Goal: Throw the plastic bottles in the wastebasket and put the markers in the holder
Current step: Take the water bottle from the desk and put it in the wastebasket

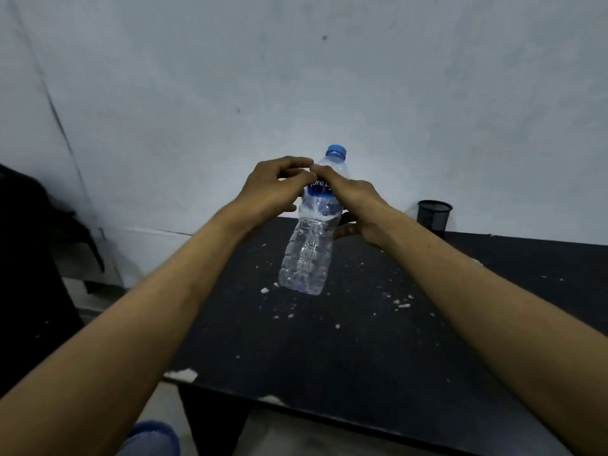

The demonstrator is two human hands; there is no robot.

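Note:
A clear plastic bottle with a blue cap and a blue label hangs tilted above the black table, its base lifted off the surface. My right hand grips it around the label from the right. My left hand closes on the bottle's upper part from the left, fingertips meeting those of the right hand. A black mesh holder stands upright at the table's far right edge against the wall. No markers and no wastebasket are in view.
White crumbs and chipped spots dot the tabletop. A dark chair or bag stands at the left. The pale wall rises right behind the table. Light floor shows below the table's near edge.

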